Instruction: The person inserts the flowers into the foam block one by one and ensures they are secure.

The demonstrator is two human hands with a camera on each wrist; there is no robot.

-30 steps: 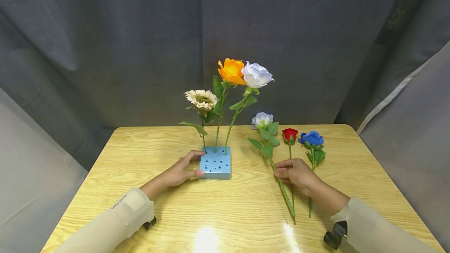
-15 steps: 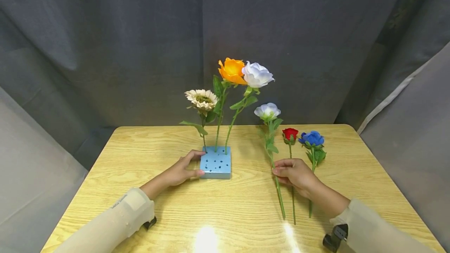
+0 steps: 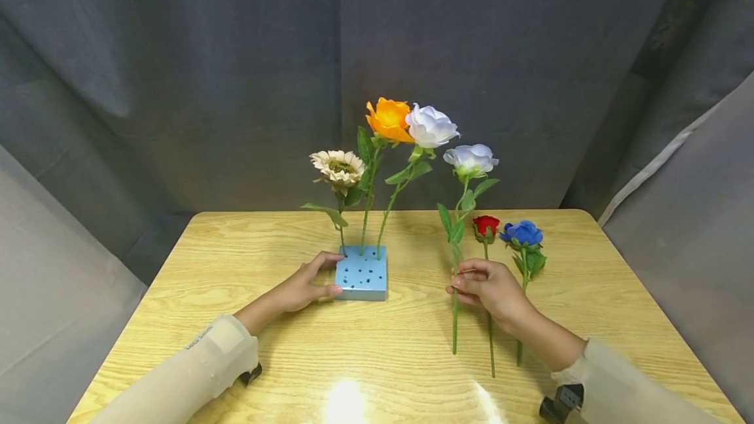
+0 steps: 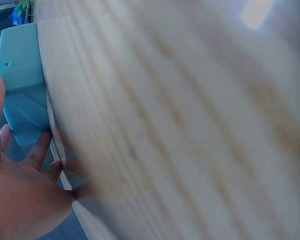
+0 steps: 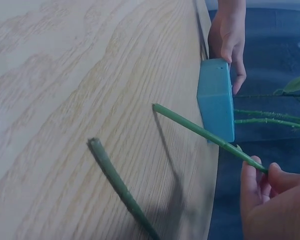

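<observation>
Three artificial flowers stand in a light-blue, square, foam-looking block with small holes [image 3: 361, 275], head view: a cream daisy-like bloom [image 3: 338, 169] left, an orange bloom [image 3: 389, 120] mid, a white bloom [image 3: 432, 126] right. All sit along the far edge; near holes are free. Left hand [image 3: 303, 286] grips the block's left side, thumb near the front corner, index near the back; probably steadying it, since tall stems look top-heavy. Right hand [image 3: 491, 286] pinches a pale lilac-white artificial flower [image 3: 471, 161] by its green stem, below the leaves, roughly upright, right of the block. Likely held there to spare petals and leave the lower end free. Red rose [image 3: 485, 226] and blue flower [image 3: 523, 233] lie side by side on the wood-grain table [image 3: 283, 358], stems toward the person, so easy to grasp.

Left wrist view: fingers at the block's end, top face out of sight. Block sits flat on the table.

Right wrist view: thumb and fingers close on the pale flower's stem; its cut end points downward. Can't tell if the tip touches wood. Another green stem [image 5: 120, 187] lies nearby, probably the rose's.
</observation>
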